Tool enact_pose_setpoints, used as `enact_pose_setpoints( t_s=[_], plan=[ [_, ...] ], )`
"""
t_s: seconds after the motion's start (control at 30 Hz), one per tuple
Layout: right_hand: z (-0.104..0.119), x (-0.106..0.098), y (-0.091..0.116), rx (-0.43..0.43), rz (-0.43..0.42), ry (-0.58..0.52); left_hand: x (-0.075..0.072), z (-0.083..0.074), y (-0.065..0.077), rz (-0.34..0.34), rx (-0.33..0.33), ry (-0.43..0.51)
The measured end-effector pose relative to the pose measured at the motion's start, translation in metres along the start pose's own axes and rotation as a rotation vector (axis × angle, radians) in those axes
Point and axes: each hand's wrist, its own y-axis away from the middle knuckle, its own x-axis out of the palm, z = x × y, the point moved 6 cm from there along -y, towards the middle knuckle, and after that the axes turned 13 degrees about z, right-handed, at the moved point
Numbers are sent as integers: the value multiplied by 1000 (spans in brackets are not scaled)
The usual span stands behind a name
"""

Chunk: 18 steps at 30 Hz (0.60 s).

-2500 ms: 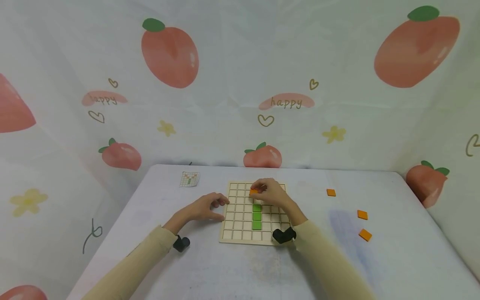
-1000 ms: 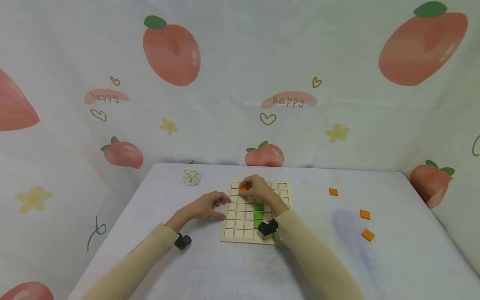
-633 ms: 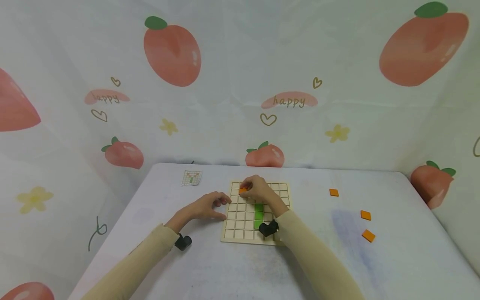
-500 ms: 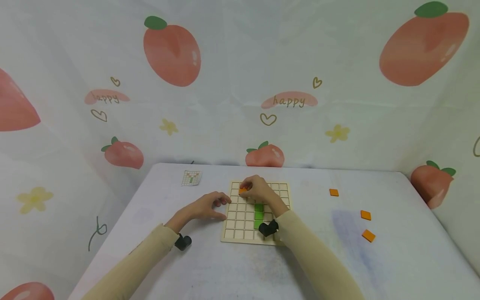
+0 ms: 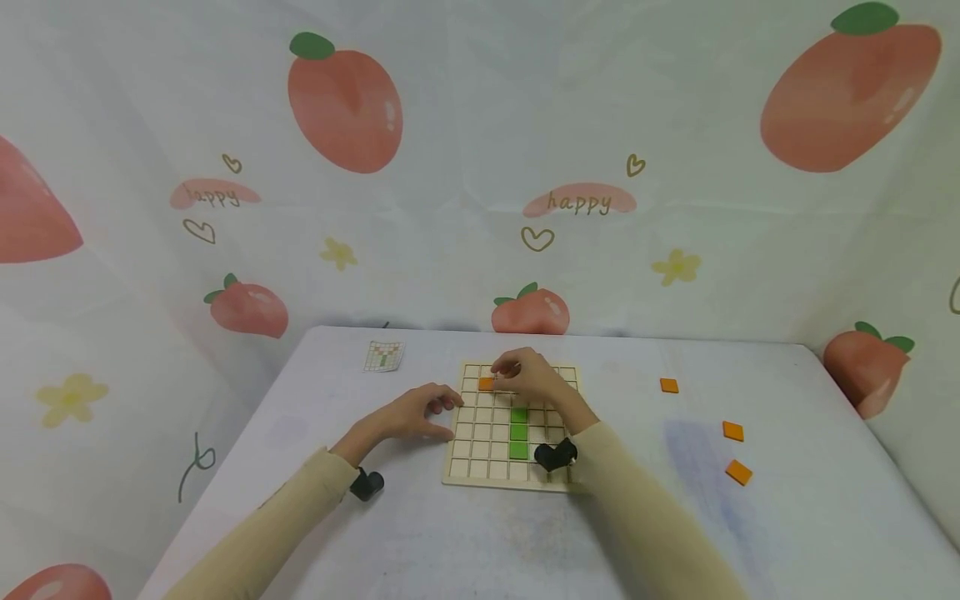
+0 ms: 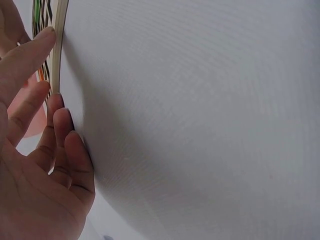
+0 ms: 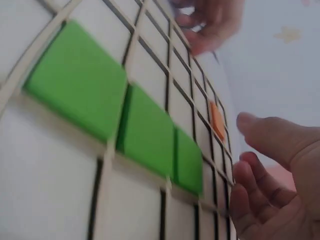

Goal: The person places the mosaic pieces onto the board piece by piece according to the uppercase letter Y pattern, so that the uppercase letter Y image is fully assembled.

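Observation:
A square wooden grid board (image 5: 478, 470) lies on the table. My left hand (image 5: 412, 413) is at its left edge, thumb and fingertips spread along the rim with nothing gripped. An orange square tile (image 5: 486, 384) sits in a cell near the board's far left corner. Just right of that tile is my right hand (image 5: 534, 377), fingers loosely bent and holding nothing; the right wrist view shows a gap between thumb (image 7: 272, 132) and tile. Three green tiles (image 5: 518, 432) form a column in the middle of the board.
Three loose orange tiles lie to the right: one farther back (image 5: 669, 386), another orange tile (image 5: 732, 431) nearer, and the nearest orange tile (image 5: 738, 472). A small card (image 5: 384, 357) printed with a coloured grid pattern lies at the back left. A patterned cloth hangs behind the table.
My right hand carried the orange tile leftward over the board and held it at its cell. Now it has let go and drawn back to the right. The left hand stays put.

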Motion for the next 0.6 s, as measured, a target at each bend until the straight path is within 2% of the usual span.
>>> enact_pose_setpoints(
  t_s=[0.1, 0.23, 0.6],
  plan=[
    [-5, -11, 14, -52, -5, -30, 0, -1, 0, 2, -6, 1],
    [-15, -27, 35, -65, -8, -74, 0, -2, 1, -1, -4, -14],
    [-45, -65, 106, 39, -91, -126, 1, 0, -1, -8, -1, -34]
  ],
)
